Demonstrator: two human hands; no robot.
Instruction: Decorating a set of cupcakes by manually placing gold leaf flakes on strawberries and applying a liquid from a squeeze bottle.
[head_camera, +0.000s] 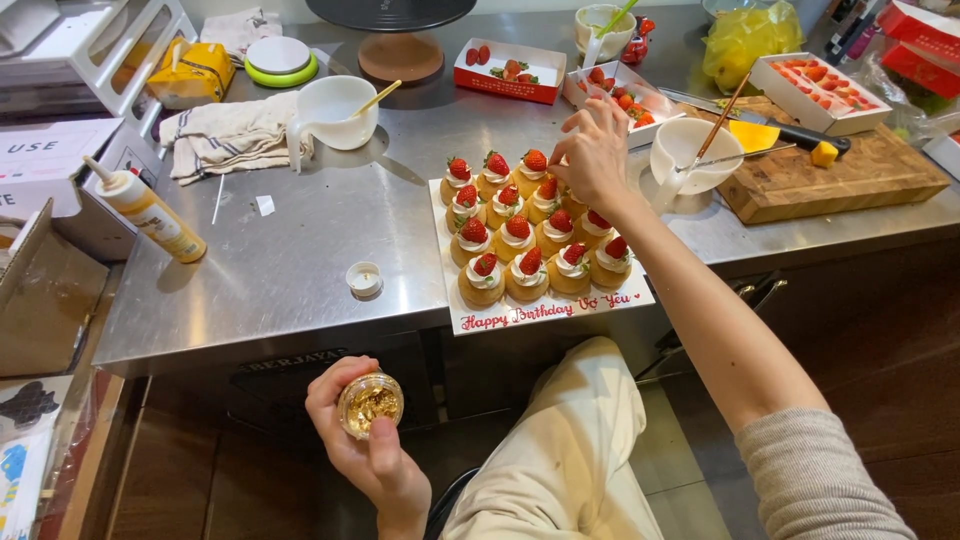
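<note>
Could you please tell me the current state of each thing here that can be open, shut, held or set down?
Gold-leaf jar: open, held in left hand.
Jar lid: off, lying on counter.
Right hand: pinched over pastries.
Squeeze bottle: capped, lying tilted.
Strawberry boxes: open.

Red strawberries (518, 226); gold-filled jar (369, 403); white board (540, 312).

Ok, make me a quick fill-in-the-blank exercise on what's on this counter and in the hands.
1. The left hand holds a small jar of ____ flakes.
2. Each pastry on the white board is topped with a ____.
3. The right hand reaches over the ____ edge of the pastries.

Missing words: gold; strawberry; far
</note>
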